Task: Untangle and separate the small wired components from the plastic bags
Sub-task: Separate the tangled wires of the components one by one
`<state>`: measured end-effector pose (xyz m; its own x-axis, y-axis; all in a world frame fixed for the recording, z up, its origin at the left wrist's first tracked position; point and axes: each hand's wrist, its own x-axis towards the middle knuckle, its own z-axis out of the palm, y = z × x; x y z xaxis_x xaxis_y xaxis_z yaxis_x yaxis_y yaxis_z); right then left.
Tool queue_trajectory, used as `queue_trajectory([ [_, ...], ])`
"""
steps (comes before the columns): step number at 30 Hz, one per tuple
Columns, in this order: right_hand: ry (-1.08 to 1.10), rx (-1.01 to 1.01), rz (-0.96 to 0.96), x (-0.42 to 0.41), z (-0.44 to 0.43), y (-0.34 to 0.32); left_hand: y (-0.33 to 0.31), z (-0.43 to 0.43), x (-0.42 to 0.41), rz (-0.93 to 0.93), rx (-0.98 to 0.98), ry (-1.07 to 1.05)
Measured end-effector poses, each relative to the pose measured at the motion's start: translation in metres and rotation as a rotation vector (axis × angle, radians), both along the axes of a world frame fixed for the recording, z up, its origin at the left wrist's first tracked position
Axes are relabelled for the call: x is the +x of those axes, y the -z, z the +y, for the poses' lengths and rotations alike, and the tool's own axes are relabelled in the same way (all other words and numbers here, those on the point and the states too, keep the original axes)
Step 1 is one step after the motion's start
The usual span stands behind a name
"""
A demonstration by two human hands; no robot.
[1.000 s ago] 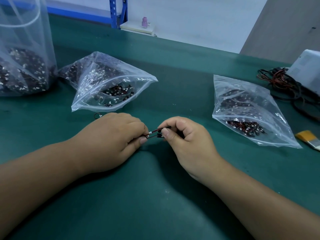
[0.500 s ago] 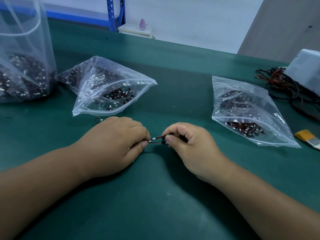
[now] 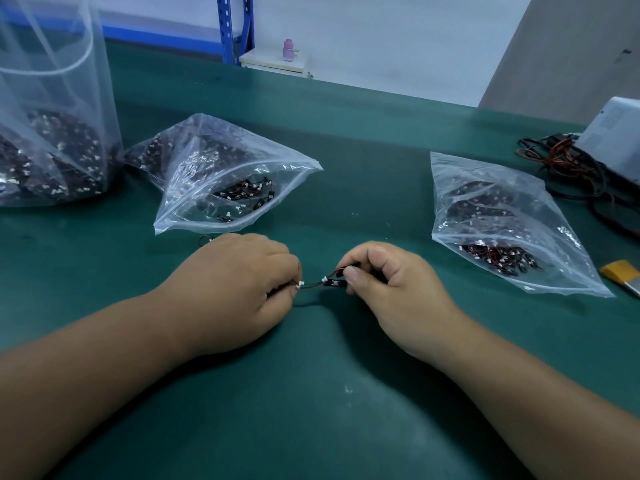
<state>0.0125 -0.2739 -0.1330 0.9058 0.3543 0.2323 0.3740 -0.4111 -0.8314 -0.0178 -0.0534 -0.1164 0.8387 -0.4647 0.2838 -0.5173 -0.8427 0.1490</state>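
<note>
Two hands met low over open green mat (image 3: 311, 410): the left hand (image 3: 239, 289) and the right hand (image 3: 391, 292) each pinched one end of a small wired part (image 3: 313, 284) stretched between them. Beyond, the left bag (image 3: 221, 174) and the right bag (image 3: 502, 216) lay well apart. The hands stood slightly farther apart than a second earlier.

Green counter (image 3: 346, 410), clutter at right.
White box (image 3: 613, 140) beside cable tangle (image 3: 568, 168); yellow brush (image 3: 620, 273) nearer; blue rack (image 3: 235, 29), pink bottle (image 3: 288, 50) behind.

No readable text; white device (image 3: 614, 133) print too blurred to read
</note>
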Motion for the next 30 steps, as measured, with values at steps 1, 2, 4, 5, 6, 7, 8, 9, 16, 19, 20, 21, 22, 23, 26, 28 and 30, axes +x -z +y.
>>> queue_trajectory([
  [1,0.004,0.009,0.004,0.0,-0.001,0.0,0.0,0.0,0.0,0.002,-0.001,-0.001],
  [2,0.005,0.018,0.007,0.0,-0.001,0.0,0.0,0.0,0.0,0.002,-0.001,-0.002],
  [4,0.001,0.033,0.007,0.0,-0.002,0.001,0.0,0.0,0.0,-0.003,0.001,-0.002],
  [5,-0.001,0.041,0.005,0.0,-0.002,0.001,0.0,0.0,0.0,-0.006,0.002,-0.002],
  [6,-0.001,0.052,0.003,0.0,-0.002,0.001,0.0,-0.001,0.0,-0.007,0.003,-0.001],
  [7,0.001,0.066,0.001,0.0,-0.002,0.001,0.0,-0.001,0.0,-0.008,0.005,-0.001],
  [8,0.008,0.075,-0.004,0.0,-0.003,0.001,0.0,-0.001,0.0,-0.009,0.006,-0.002],
  [9,0.02,0.079,-0.011,0.001,-0.005,0.001,0.0,-0.001,0.0,-0.01,0.006,-0.003],
  [16,0.228,0.105,-0.005,0.023,-0.035,0.0,-0.001,-0.002,0.0,-0.01,0.014,-0.001],
  [19,0.306,0.141,0.043,0.032,-0.039,-0.001,-0.001,-0.002,0.0,-0.017,0.019,0.015],
  [20,0.314,0.167,0.065,0.033,-0.04,-0.002,-0.001,-0.002,0.0,-0.017,0.017,0.022],
  [21,0.315,0.184,0.079,0.033,-0.039,-0.001,0.0,-0.003,0.001,-0.017,0.017,0.029],
  [22,0.312,0.185,0.083,0.033,-0.039,-0.001,0.0,-0.003,0.002,-0.02,0.019,0.036],
  [23,0.307,0.172,0.082,0.033,-0.038,-0.001,0.0,-0.004,0.003,-0.024,0.022,0.042],
  [26,0.294,0.138,0.06,0.032,-0.035,-0.002,0.001,-0.004,0.004,-0.033,0.02,0.055],
  [28,0.283,0.14,0.058,0.031,-0.034,-0.003,0.002,-0.004,0.004,-0.033,0.021,0.059],
  [30,0.27,0.16,0.068,0.03,-0.034,-0.003,0.002,-0.003,0.004,-0.033,0.02,0.062],
])
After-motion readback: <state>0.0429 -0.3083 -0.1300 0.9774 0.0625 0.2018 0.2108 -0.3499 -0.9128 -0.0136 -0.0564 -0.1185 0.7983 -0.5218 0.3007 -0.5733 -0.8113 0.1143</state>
